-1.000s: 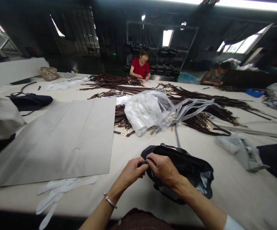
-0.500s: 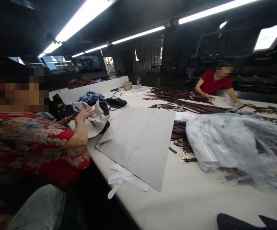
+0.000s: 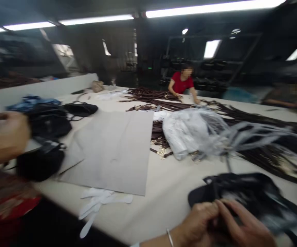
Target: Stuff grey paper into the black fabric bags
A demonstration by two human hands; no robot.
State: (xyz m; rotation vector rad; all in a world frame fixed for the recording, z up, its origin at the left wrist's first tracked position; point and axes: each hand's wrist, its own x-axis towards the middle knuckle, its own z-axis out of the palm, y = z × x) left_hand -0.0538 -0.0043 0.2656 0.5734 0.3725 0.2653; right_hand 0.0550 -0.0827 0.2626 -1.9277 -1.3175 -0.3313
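Note:
At the lower right, my left hand (image 3: 198, 221), with a bracelet at the wrist, is closed, its fingertips pinched together. My right hand (image 3: 248, 224) meets it, fingers bent and closed against the left fingertips. Something dark shows between the two hands, but blur and the fingers hide what it is. Just beyond them a black bag (image 3: 253, 190) lies on the white table (image 3: 138, 219), partly covered by my hands. One end of it looks glossy and smeared by motion.
Flat grey sheet (image 3: 115, 151), with white strips (image 3: 97, 202) by its near edge. Brown straps (image 3: 158, 99) and clear plastic (image 3: 187, 130) lie beyond. Black bags (image 3: 43, 157) sit left, beside a co-worker's arm (image 3: 7, 137). Another person in red (image 3: 181, 84) leans over the far side.
The view has swung to the right, bringing both my hands and more of the black bag into sight. The co-worker on the left has slid mostly out of frame.

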